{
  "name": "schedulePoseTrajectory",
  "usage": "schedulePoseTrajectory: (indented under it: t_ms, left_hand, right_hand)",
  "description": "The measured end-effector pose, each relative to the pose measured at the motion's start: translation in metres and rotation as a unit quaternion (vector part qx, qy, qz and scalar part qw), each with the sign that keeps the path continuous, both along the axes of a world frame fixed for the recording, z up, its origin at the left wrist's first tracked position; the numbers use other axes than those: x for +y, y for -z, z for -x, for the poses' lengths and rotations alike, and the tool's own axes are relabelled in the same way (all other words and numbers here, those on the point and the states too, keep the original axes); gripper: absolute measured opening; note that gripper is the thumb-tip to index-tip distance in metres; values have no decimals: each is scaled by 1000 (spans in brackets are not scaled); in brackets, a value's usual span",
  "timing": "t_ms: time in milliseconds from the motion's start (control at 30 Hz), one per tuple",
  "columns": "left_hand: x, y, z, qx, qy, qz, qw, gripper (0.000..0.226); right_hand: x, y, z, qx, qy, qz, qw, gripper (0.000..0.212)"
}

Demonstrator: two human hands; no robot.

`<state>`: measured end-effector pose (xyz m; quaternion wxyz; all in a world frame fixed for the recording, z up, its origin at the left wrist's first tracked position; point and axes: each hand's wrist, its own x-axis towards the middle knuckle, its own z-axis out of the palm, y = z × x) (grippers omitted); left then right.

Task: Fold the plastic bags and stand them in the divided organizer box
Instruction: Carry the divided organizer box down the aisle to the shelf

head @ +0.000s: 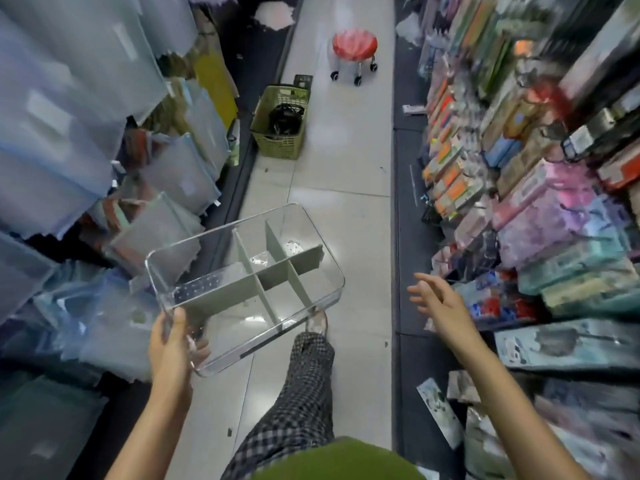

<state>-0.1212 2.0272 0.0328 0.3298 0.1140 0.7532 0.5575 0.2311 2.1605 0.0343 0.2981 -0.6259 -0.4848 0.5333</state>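
Held above the aisle floor [339, 161]: clear organizer box [242, 282] with grey dividers, tilted, compartments seemingly empty though glare blurs them. Gripped at its near corner, about 7 o'clock, by the left hand [173, 344], thumb on the rim and fingers [199, 355] curled beneath. At 3 o'clock of the box, well apart, right hand [440, 301] with fingers spread wide, holding nothing. Toward 12 o'clock, green basket [280, 123] and red stool [355, 46].

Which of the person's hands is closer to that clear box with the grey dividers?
The left hand: it grips the near corner of the clear organizer box, thumb over the rim. The right hand is open in the air off to the box's right, apart from it.
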Motion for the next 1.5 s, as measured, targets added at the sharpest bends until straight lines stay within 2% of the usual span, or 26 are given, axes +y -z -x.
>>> schedulePoseTrajectory:
  t_ms: [100, 200, 367, 500, 600, 933, 1100, 1300, 1500]
  left_hand:
    - [98, 2, 22, -11, 12, 9, 1000, 37]
    - [192, -2, 39, 25, 8, 32, 999, 36]
    - [341, -13, 50, 6, 34, 31, 999, 34]
    - [462, 0, 49, -11, 27, 25, 999, 25]
    - [550, 8, 42, -9, 23, 20, 1000, 34]
    - [785, -16, 33, -22, -10, 25, 999, 37]
    - [900, -4, 51, -18, -30, 19, 999, 42]
    - [1062, 17, 98, -16, -24, 28, 999, 36]
    - [1222, 3, 143, -7, -8, 54, 998, 34]
  right_hand:
    - [79, 8, 12, 2, 30, 13, 999, 24]
    - [152, 8, 21, -1, 40, 27, 999, 21]
    - [265, 8, 21, -21, 63, 34, 997, 22]
    - [365, 26, 13, -27, 74, 44, 996, 28]
    - [454, 37, 8, -24, 73, 45, 996, 28]
    - [786, -1, 36, 16, 11, 16, 1000, 21]
    - [933, -2, 69, 30, -7, -8, 999, 20]
    - [1083, 12, 101, 22, 22, -5, 1000, 23]
    - [1202, 5, 127, -3, 32, 18, 999, 28]
